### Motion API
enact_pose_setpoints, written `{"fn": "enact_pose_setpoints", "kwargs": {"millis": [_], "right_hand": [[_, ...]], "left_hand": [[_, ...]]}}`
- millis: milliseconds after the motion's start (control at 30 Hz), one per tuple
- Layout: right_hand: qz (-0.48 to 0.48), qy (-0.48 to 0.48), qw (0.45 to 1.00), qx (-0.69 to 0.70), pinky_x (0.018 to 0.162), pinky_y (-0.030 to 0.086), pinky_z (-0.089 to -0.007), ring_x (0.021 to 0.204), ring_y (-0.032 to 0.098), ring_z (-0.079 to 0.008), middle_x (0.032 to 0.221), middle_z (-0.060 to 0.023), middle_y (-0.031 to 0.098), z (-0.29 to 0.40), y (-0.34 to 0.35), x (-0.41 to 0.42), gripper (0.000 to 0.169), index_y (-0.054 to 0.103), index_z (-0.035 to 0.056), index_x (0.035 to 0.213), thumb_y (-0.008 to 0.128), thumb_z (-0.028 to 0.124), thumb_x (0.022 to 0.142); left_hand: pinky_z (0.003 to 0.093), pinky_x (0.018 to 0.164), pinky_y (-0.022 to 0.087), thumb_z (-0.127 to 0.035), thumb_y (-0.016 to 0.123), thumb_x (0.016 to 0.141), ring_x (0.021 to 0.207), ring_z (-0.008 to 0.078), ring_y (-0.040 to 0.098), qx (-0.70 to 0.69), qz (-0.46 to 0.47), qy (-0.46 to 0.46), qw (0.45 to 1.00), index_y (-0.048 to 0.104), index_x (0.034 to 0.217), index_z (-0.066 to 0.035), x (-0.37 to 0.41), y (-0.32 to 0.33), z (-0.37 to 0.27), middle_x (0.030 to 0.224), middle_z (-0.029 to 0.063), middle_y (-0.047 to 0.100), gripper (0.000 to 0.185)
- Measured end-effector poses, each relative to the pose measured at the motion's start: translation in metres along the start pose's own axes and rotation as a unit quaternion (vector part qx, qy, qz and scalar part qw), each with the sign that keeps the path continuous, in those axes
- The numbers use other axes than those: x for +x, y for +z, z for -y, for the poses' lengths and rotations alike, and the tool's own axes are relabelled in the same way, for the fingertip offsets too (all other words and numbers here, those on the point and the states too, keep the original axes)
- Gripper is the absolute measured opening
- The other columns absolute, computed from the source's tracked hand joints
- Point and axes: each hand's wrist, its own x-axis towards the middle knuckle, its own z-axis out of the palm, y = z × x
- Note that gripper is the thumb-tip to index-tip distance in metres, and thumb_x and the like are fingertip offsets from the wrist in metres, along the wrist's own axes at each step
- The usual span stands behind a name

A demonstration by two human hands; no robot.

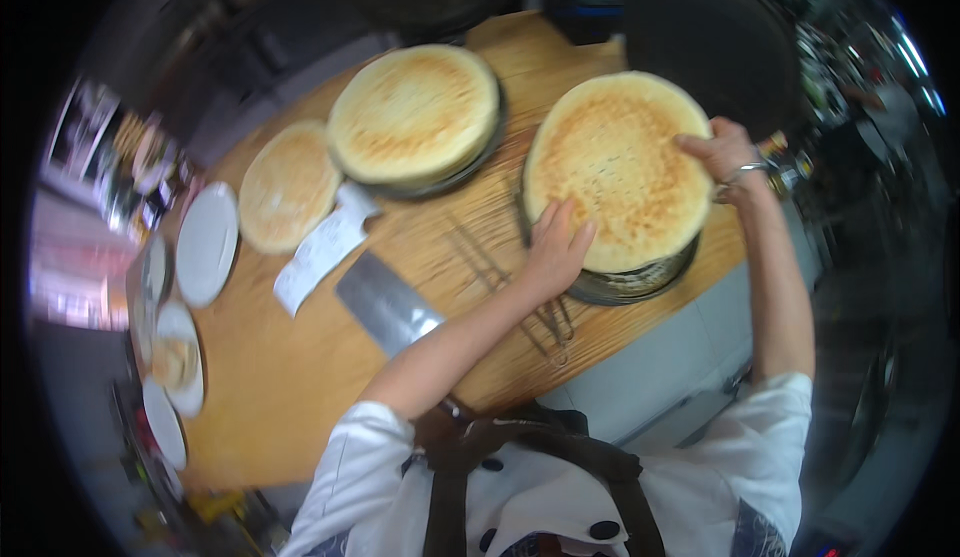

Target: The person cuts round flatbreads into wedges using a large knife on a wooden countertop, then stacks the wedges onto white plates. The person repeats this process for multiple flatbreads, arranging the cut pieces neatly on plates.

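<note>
A large round browned flatbread (619, 170) lies over a dark round pan (637, 287), its near edge raised off the pan. My right hand (720, 152) grips its right edge, thumb on top and fingers beneath. My left hand (559, 249) touches the near left edge; its fingers rest against the bread. Further left, thick flatbread (412, 114) sits in a second round pan (442, 182). A single paler flatbread (289, 185) lies on the wooden board (285, 384). A cleaver (386, 302) is partly hidden by my left forearm, and wire tongs or skewers (551, 324) lie beside it.
A crumpled paper slip (322, 257) bearing writing lies by the cleaver. White oval plates (208, 244) line the board's left edge, one holding bread pieces (172, 362). A large black round griddle (709, 46) stands beyond the board. A person (892, 110) is far right.
</note>
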Motion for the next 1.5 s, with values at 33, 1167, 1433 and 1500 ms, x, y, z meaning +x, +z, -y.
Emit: {"fn": "enact_pose_setpoints", "kwargs": {"millis": [33, 1167, 1433, 1500], "right_hand": [[-0.003, -0.068, 0.994, -0.085, 0.054, 0.049, -0.03, 0.065, 0.063, -0.0223, 0.079, -0.0185, 0.063, 0.05, 0.012, -0.015, 0.034, 0.056, -0.0081, 0.085, 0.072, 0.016, 0.068], [0.111, -0.519, 0.835, -0.142, 0.079, 0.039, -0.0446, 0.092, 0.05, -0.0356, 0.1, -0.0186, 0.053, 0.062, 0.406, -0.384, 0.05, 0.049, 0.0015, 0.109, 0.063, 0.005, 0.061], [0.06, -0.183, 0.919, -0.344, 0.068, 0.043, -0.0443, 0.077, 0.05, -0.0372, 0.084, -0.0206, 0.051, -0.055, 0.326, -0.343, 0.027, 0.049, 0.0007, 0.086, 0.063, 0.009, 0.065], [0.077, -0.156, 0.942, -0.286, 0.065, 0.042, -0.0442, 0.073, 0.05, -0.0365, 0.078, -0.0196, 0.051, -0.05, 0.324, -0.348, 0.023, 0.047, 0.0005, 0.081, 0.063, 0.009, 0.065]], "left_hand": [[0.0425, 0.107, 0.021, -0.05, 0.044, 0.088, 0.131, 0.0359, 0.024, -0.143, -0.048, -0.024, 0.988, 0.023, 0.137, 0.003, 0.0, -0.011, 0.006, 0.142, 0.0241, 0.021, 0.076], [0.0306, 0.093, 0.039, -0.017, 0.056, 0.086, 0.105, 0.0205, 0.05, 0.001, -0.454, -0.196, 0.869, 0.039, 0.128, 0.003, -0.508, -0.381, 0.196, 0.121, 0.0155, 0.047, 0.049], [0.0372, 0.094, 0.037, -0.014, 0.067, 0.074, 0.104, 0.0317, 0.047, 0.067, -0.413, -0.231, 0.879, 0.039, 0.126, 0.005, -0.501, -0.38, 0.184, 0.119, 0.0199, 0.043, 0.061], [0.039, 0.097, 0.035, -0.011, 0.068, 0.073, 0.107, 0.0353, 0.045, 0.184, -0.362, -0.239, 0.882, 0.037, 0.127, 0.005, -0.51, -0.389, 0.183, 0.121, 0.0216, 0.042, 0.065]]}}
